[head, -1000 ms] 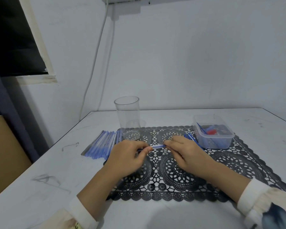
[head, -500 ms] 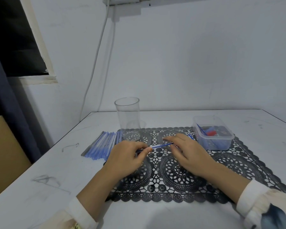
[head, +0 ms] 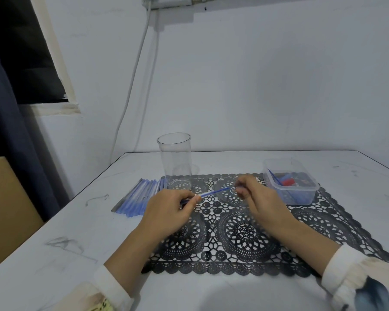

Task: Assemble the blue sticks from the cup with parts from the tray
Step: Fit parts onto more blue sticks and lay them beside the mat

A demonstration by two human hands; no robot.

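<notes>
While both hands hover over the black lace mat, a thin blue stick spans the gap between them, slanting up toward 2 o'clock. The left hand has its grip pinched narrow on the stick's lower end; the right hand has its fingertips closed on the upper end, though that contact is blurred. At 10 o'clock from the left hand, a row of blue sticks lies on the white surface. The clear cup stands upright at 12 o'clock, and the clear tray with small parts sits at 2 o'clock of the right hand.
</notes>
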